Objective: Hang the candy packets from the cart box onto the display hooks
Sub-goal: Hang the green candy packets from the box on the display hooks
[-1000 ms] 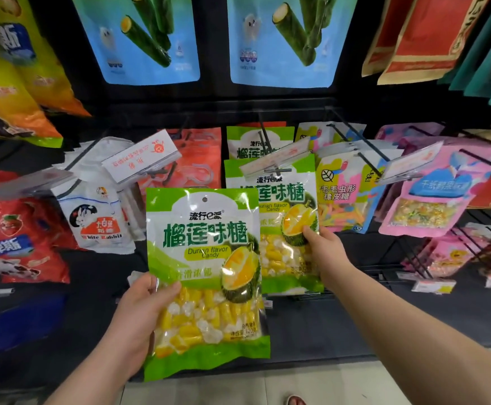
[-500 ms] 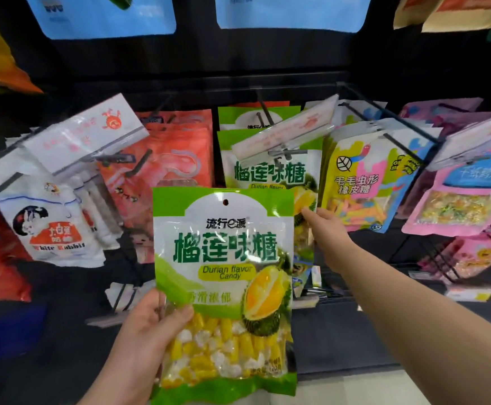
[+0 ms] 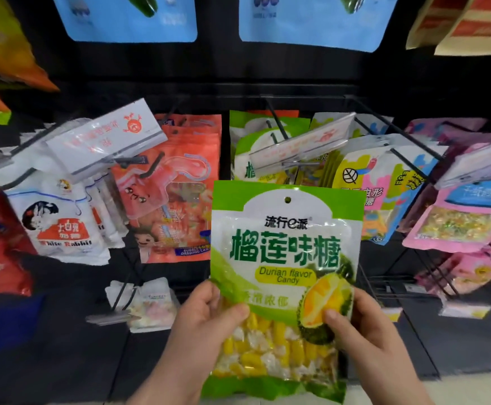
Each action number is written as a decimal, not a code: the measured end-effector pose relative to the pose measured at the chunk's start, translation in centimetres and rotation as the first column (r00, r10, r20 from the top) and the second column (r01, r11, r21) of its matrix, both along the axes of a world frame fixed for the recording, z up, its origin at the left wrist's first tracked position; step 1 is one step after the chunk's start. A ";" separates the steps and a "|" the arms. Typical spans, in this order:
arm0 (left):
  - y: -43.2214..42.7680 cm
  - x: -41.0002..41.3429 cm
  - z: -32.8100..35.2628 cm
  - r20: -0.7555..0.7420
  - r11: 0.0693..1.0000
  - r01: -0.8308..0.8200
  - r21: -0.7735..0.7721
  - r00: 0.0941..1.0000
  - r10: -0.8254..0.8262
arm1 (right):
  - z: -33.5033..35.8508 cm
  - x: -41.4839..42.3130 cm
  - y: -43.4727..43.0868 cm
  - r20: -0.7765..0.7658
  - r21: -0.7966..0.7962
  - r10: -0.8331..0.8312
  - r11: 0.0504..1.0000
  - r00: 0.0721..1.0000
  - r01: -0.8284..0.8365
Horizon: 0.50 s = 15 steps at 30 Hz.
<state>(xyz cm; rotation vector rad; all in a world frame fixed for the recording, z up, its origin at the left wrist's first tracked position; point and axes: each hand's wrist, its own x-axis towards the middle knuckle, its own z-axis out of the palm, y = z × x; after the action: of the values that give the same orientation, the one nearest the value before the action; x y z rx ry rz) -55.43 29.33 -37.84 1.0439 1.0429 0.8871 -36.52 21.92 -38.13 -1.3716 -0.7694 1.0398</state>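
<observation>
We hold one durian candy packet [image 3: 285,258] upright before the rack's middle: green and white, round hang hole at top centre, clear window of yellow and white sweets. Left hand [image 3: 206,325] and right hand [image 3: 367,337] each pinch a lower side. Behind it, the display hook [image 3: 276,121] carries at least two matching packets [image 3: 244,159].

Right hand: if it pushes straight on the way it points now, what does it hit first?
Probably the price tag in front of the hung durian packets, above the held packet that the right hand grips. Depth is unclear.
</observation>
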 end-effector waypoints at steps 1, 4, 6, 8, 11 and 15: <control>0.1 0.2 0.1 -0.012 1.000 0.010 0.015 1.000 -0.010 | -0.1 0.3 0.4 0.001 0.004 -0.013 1.000 1.000 0.013; 0.5 0.8 0.6 -0.036 0.999 0.014 0.052 0.999 -0.012 | 0.0 0.7 1.2 0.032 0.039 -0.039 0.999 0.999 0.038; 0.9 1.1 0.9 -0.034 0.998 0.018 0.060 0.999 -0.016 | 0.1 0.9 1.6 0.065 0.061 -0.043 0.997 0.997 0.039; 1.3 1.5 1.0 -0.043 0.996 0.013 0.094 0.999 -0.009 | 0.1 1.1 2.0 0.043 0.071 -0.058 0.996 0.997 0.055; 1.7 1.9 0.8 -0.068 0.993 -0.012 0.114 0.998 0.019 | 0.0 1.3 2.4 0.055 0.055 -0.065 0.997 0.996 0.062; 2.2 1.9 0.2 -0.056 0.995 -0.016 0.094 0.998 0.021 | 0.2 1.5 2.6 0.048 0.065 -0.080 0.995 0.996 0.077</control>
<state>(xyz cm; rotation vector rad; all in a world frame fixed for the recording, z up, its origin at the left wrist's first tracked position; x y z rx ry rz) -53.54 31.58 -37.68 1.1451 1.0678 0.9336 -35.02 24.50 -37.90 -1.3677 -0.7725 0.9155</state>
